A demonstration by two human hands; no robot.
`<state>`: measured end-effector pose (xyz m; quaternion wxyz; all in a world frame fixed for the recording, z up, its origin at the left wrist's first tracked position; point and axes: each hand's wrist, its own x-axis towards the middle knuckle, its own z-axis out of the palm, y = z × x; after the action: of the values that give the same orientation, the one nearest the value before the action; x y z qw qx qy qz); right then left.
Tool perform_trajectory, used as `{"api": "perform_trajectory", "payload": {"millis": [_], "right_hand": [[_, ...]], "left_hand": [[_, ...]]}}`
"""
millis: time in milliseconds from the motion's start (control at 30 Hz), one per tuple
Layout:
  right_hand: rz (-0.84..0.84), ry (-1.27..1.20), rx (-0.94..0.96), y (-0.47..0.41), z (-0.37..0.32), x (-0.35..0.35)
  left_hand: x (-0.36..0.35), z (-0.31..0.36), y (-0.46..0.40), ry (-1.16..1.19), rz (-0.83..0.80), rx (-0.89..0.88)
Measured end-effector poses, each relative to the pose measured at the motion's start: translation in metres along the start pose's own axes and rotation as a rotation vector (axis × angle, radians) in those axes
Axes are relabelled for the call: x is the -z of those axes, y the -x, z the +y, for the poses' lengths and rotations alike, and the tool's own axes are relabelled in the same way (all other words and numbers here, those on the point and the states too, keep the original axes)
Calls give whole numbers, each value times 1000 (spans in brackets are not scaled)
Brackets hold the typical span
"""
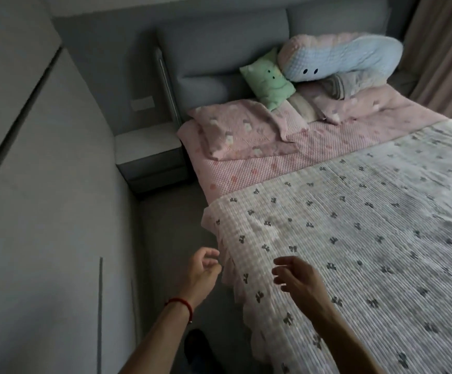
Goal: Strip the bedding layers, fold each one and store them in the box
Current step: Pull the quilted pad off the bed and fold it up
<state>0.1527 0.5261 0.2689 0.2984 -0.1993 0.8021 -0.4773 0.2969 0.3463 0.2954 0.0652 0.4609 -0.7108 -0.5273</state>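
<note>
Both empty, loosely curled: left hand (204, 268), right hand (296, 276) at frame bottom beside bow-print coverlet (354, 238); one-sided pull risked dragging pillows (241, 136) off.

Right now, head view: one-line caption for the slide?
Both hands, left hand and right hand, reach open toward the bow-print coverlet edge on the made bed.

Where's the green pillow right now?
The green pillow is at the head of the bed, propped against the grey headboard, between the pink pillow and the blue-and-pink plush.
</note>
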Motion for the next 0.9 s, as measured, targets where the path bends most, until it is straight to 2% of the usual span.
{"api": "perform_trajectory", "payload": {"millis": [200,300,433,533,633,800,900], "right_hand": [[270,58,-134,-90,-25,-15],[307,114,-131,-149,-39,-30],[201,127,-280,-245,-26,-52],[69,216,-391,-342,17,-72],[-76,306,-537,-413,60,-103],[-146,560,-744,-477,131,-147],[-69,621,-731,-495,171,-178]], "left_hand": [[19,32,-160,-111,-188,-62],[24,49,-238,-211,-260,-66],[27,56,-316,-399,-321,-47],[16,55,-381,-530,-384,-61],[1,40,-437,-634,-413,6],[-59,-3,-549,-832,-489,-4],[-117,-34,-621,-958,-521,132]]}}
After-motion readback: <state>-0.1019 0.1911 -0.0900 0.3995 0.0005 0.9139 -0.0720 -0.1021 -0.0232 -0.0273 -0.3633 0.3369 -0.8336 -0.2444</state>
